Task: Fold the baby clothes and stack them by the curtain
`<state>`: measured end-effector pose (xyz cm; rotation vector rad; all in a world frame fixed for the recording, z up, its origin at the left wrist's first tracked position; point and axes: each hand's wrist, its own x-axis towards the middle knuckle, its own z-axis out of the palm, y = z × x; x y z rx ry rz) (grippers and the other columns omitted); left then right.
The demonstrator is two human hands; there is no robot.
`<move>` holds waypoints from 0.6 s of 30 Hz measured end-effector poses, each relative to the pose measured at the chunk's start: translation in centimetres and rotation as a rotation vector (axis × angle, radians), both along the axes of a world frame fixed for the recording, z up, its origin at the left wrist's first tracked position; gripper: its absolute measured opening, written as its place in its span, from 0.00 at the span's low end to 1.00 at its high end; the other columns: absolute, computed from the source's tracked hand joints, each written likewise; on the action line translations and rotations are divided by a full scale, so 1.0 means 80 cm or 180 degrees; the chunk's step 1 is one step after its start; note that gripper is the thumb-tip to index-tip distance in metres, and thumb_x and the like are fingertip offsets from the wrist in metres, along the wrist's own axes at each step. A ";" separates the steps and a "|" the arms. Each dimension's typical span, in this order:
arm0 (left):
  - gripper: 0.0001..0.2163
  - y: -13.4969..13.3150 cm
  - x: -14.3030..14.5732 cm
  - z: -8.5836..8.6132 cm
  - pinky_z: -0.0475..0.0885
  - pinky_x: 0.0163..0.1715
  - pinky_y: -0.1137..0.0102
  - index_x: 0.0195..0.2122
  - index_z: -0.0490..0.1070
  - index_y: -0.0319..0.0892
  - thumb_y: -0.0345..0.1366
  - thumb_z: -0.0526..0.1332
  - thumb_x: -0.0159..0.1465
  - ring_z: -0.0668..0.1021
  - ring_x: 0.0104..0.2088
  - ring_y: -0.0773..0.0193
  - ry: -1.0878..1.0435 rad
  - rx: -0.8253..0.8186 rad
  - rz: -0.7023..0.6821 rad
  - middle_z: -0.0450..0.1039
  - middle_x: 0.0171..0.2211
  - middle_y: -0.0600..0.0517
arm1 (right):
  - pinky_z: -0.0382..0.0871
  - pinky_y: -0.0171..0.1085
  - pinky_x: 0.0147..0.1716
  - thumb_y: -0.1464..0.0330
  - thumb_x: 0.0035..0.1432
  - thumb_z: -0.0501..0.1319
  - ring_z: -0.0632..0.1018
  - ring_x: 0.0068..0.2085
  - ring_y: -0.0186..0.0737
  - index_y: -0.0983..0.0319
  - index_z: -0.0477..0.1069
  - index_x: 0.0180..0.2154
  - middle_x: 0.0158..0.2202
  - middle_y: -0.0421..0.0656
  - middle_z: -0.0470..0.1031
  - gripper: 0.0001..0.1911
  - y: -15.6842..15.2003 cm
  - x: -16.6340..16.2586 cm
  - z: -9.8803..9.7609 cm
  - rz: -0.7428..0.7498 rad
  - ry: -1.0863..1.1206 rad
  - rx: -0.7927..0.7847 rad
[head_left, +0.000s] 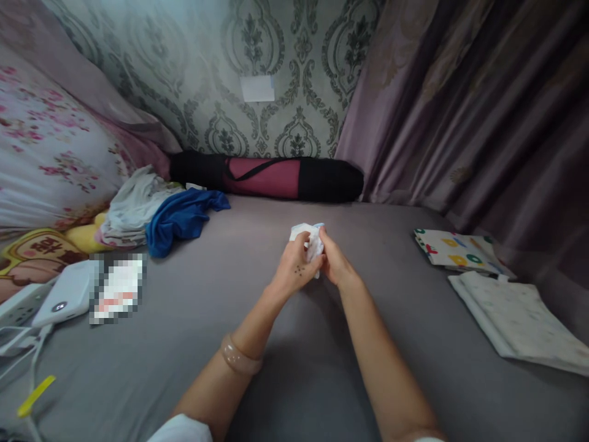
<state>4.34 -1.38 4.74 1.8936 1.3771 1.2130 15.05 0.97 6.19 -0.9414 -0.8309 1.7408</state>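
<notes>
Both hands meet over the middle of a grey sheet, around a small bundle of white cloth (314,244) with light blue at its edge. My left hand (297,264) is closed on the cloth's left and near side, its thumb reaching across toward the right. From the right, my right hand (335,261) grips the same cloth, the thumb along its upper right edge. The palms and most of the fingers cover the lower part of the cloth, so its full shape is hidden. A pale bangle (240,356) circles the left forearm.
Beyond the hands, a black and dark red long bag (264,178) lies along the wall. Blue cloth (184,218), a white power bank (69,291) and a power strip (23,307) are at left. Two folded fabrics, one colourful (460,250), one pale (519,319), lie at right.
</notes>
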 end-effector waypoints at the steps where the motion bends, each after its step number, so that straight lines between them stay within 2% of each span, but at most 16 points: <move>1: 0.22 0.001 0.002 -0.001 0.72 0.42 0.62 0.52 0.62 0.43 0.35 0.63 0.55 0.76 0.42 0.58 -0.0222 -0.0118 -0.0144 0.72 0.48 0.43 | 0.74 0.38 0.40 0.53 0.66 0.48 0.80 0.40 0.41 0.62 0.73 0.42 0.38 0.46 0.80 0.23 0.002 0.002 -0.002 -0.0041 0.0127 -0.0011; 5: 0.24 0.005 0.002 0.001 0.73 0.42 0.64 0.52 0.59 0.40 0.28 0.59 0.54 0.77 0.44 0.60 -0.1273 -0.0663 -0.0564 0.71 0.49 0.40 | 0.76 0.39 0.38 0.58 0.59 0.60 0.81 0.36 0.43 0.63 0.72 0.41 0.32 0.45 0.80 0.15 0.010 0.010 -0.013 -0.0369 0.0223 -0.0090; 8: 0.19 0.011 -0.005 0.005 0.74 0.39 0.65 0.49 0.61 0.39 0.29 0.57 0.55 0.78 0.41 0.61 -0.1701 -0.0782 -0.0486 0.73 0.45 0.42 | 0.77 0.40 0.36 0.68 0.54 0.65 0.81 0.32 0.43 0.65 0.73 0.41 0.30 0.45 0.81 0.12 0.012 0.013 -0.025 -0.0540 0.0130 -0.0235; 11: 0.14 0.019 -0.019 0.003 0.73 0.39 0.66 0.45 0.65 0.39 0.31 0.57 0.56 0.78 0.39 0.62 -0.1552 -0.0605 0.0077 0.74 0.41 0.45 | 0.77 0.42 0.37 0.77 0.51 0.62 0.81 0.31 0.44 0.66 0.73 0.40 0.28 0.44 0.81 0.12 0.015 0.013 -0.036 -0.0709 0.0080 -0.0396; 14: 0.11 0.029 -0.036 -0.008 0.71 0.44 0.65 0.41 0.69 0.39 0.35 0.61 0.57 0.76 0.44 0.59 -0.1181 -0.0622 0.0886 0.74 0.42 0.44 | 0.77 0.43 0.40 0.79 0.50 0.59 0.82 0.34 0.45 0.66 0.73 0.40 0.27 0.45 0.80 0.13 0.020 0.013 -0.043 -0.0737 0.0114 -0.0518; 16: 0.13 0.035 -0.046 -0.015 0.70 0.45 0.66 0.40 0.70 0.37 0.40 0.64 0.57 0.76 0.45 0.56 -0.1286 -0.1175 0.1038 0.74 0.43 0.42 | 0.76 0.44 0.42 0.77 0.50 0.57 0.82 0.36 0.46 0.67 0.73 0.41 0.28 0.46 0.80 0.14 0.023 0.014 -0.046 -0.0590 0.0232 -0.0549; 18: 0.17 0.037 -0.054 -0.019 0.72 0.40 0.67 0.40 0.72 0.36 0.45 0.64 0.58 0.77 0.43 0.56 -0.1753 -0.2021 0.0661 0.75 0.42 0.41 | 0.76 0.45 0.43 0.76 0.51 0.56 0.82 0.37 0.46 0.66 0.72 0.42 0.29 0.46 0.80 0.16 0.025 0.016 -0.047 -0.0502 0.0338 -0.0595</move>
